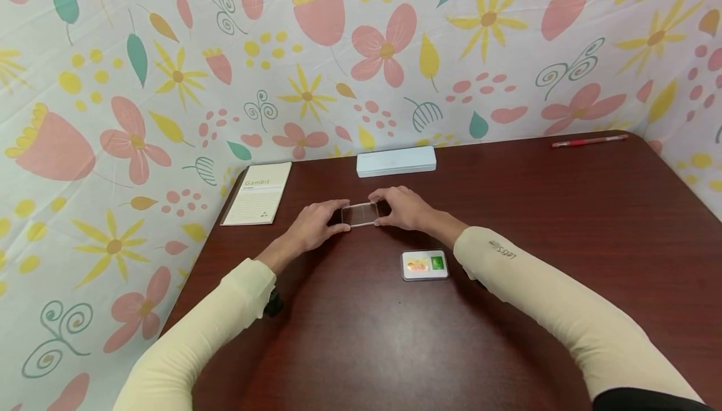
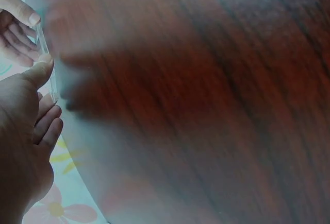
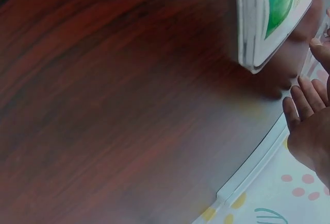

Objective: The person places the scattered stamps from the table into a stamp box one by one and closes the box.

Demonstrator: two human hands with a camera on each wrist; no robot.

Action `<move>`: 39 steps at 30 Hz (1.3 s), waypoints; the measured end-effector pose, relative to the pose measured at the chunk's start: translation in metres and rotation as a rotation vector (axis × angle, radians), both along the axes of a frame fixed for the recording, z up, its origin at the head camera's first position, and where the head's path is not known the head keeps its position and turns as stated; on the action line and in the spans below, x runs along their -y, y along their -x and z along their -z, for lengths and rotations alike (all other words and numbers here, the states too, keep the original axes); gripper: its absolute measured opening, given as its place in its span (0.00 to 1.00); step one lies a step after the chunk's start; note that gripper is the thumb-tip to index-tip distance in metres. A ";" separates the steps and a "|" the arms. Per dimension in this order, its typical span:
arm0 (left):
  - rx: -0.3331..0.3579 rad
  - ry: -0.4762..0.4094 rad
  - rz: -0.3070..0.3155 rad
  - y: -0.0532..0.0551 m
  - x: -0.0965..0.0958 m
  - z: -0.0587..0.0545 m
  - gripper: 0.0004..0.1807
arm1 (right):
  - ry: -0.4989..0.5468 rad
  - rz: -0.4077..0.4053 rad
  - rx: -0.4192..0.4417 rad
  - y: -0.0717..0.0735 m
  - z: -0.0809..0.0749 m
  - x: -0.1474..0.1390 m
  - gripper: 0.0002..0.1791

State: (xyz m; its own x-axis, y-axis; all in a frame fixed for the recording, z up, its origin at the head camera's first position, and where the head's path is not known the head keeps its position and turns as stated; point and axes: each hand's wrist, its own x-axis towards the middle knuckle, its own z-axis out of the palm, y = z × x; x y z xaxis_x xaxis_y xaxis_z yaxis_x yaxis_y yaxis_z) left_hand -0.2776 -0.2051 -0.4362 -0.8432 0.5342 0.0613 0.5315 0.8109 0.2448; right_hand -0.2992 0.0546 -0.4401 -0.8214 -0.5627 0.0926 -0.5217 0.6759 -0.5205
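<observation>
Between both hands is a clear, flat rectangular plastic piece point(image 1: 360, 214) that looks like a case lid, held above the dark wooden table. My left hand point(image 1: 314, 226) pinches its left end, thumb on the near edge and fingers on the far edge. The right hand point(image 1: 403, 207) grips the right end the same way. Seen from the left wrist, the plastic piece point(image 2: 42, 39) is nearly edge-on. Closer to me, below the right hand, lies a clear-edged case point(image 1: 424, 265) with a white face, an orange-yellow picture and a green patch.
A pale blue box point(image 1: 396, 161) lies at the table's back edge, behind the hands. To the left is a cream notepad point(image 1: 257, 194). A red pen point(image 1: 589, 141) rests at the far right. Flower-patterned cloth point(image 1: 385, 51) hangs behind the table point(image 1: 536, 229).
</observation>
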 end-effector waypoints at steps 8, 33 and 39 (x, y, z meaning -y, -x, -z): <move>-0.018 0.024 0.057 -0.002 -0.010 -0.006 0.34 | -0.015 -0.015 0.008 -0.007 -0.009 -0.015 0.33; -0.126 -0.010 0.279 -0.020 -0.059 -0.014 0.36 | -0.008 -0.121 -0.029 -0.048 -0.020 -0.082 0.33; -0.119 -0.020 0.320 -0.028 -0.071 -0.015 0.36 | -0.021 -0.132 -0.025 -0.063 -0.021 -0.095 0.33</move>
